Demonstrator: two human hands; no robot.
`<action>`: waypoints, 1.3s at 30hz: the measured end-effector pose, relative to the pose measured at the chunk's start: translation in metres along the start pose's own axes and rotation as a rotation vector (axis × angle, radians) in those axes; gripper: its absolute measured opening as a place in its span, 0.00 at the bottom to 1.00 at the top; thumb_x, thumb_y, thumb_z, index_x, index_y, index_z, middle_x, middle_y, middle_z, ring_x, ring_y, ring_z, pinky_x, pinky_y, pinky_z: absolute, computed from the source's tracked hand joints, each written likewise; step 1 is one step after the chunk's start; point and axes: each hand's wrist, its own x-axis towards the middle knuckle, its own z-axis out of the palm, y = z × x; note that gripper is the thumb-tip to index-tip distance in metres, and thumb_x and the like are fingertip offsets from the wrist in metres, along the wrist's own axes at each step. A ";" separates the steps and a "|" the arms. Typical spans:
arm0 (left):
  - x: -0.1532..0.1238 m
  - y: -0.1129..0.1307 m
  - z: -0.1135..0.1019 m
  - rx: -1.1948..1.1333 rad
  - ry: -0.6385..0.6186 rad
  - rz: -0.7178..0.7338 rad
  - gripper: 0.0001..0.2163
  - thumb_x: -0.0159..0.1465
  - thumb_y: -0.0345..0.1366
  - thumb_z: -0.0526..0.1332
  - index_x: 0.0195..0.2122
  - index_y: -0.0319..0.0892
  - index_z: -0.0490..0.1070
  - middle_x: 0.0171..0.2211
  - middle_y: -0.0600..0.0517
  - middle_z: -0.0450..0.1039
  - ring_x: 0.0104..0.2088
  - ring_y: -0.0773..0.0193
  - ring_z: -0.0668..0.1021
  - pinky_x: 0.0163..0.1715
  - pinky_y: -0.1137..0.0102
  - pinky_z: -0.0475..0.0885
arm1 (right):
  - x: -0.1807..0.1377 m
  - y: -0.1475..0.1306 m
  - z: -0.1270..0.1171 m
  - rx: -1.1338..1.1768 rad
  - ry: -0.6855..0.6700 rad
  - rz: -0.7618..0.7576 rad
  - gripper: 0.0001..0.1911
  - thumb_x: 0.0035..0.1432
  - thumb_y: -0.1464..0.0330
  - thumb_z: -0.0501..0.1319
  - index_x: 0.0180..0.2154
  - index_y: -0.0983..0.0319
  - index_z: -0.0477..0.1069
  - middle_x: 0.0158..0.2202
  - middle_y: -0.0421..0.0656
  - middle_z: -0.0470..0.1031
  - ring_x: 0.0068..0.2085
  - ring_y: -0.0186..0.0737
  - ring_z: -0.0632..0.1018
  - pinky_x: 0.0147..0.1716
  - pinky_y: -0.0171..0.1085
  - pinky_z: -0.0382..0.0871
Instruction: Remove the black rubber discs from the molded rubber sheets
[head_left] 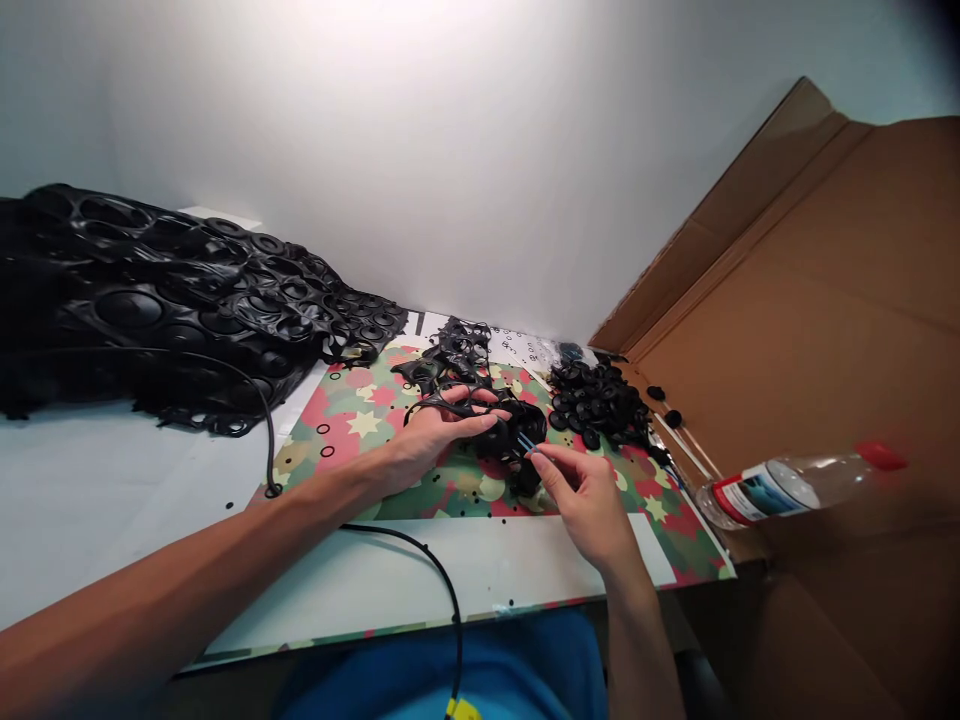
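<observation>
My left hand is closed around part of a thin black rubber sheet, with its thumb on top. Round moulded shapes and torn holes show in the sheet. Between thumb and fingers, my right hand pinches a slim metal tool that looks like tweezers. Its tips point into the black rubber just right of my left fingertips; whether they grip it I cannot make out. Behind my left hand lies more holed black rubber scrap. To the right sits a pile of small round black rubber pieces.
A large heap of black moulded rubber sheets covers the back left. A black cable crosses the front edge. On the right, a clear plastic bottle with a red cap lies beside cardboard. Small black rings dot the patterned table cover.
</observation>
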 end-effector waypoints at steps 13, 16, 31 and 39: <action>0.001 -0.009 -0.005 0.103 -0.092 0.007 0.23 0.66 0.46 0.76 0.58 0.44 0.77 0.55 0.42 0.86 0.55 0.47 0.87 0.59 0.55 0.79 | 0.002 -0.011 0.018 -0.075 0.037 -0.004 0.21 0.72 0.51 0.64 0.51 0.56 0.88 0.49 0.46 0.89 0.50 0.55 0.86 0.46 0.44 0.77; 0.002 -0.010 -0.007 0.161 -0.040 0.010 0.23 0.64 0.48 0.77 0.57 0.45 0.78 0.51 0.43 0.88 0.54 0.48 0.87 0.59 0.57 0.79 | 0.001 -0.011 0.019 -0.089 0.032 -0.004 0.20 0.72 0.52 0.64 0.50 0.56 0.89 0.49 0.46 0.89 0.50 0.56 0.86 0.46 0.44 0.77; -0.002 -0.004 0.005 0.292 0.088 0.096 0.19 0.64 0.51 0.75 0.47 0.44 0.78 0.47 0.46 0.87 0.50 0.51 0.87 0.48 0.61 0.82 | -0.005 -0.018 0.026 -0.248 0.095 -0.055 0.19 0.73 0.55 0.63 0.50 0.56 0.89 0.49 0.48 0.89 0.48 0.56 0.87 0.44 0.43 0.77; 0.009 -0.005 0.001 0.259 0.382 0.110 0.15 0.65 0.48 0.73 0.44 0.46 0.72 0.32 0.53 0.82 0.25 0.63 0.81 0.28 0.68 0.77 | -0.032 0.001 0.008 -0.373 0.063 -0.182 0.17 0.75 0.55 0.62 0.48 0.50 0.89 0.43 0.47 0.90 0.37 0.55 0.88 0.34 0.42 0.75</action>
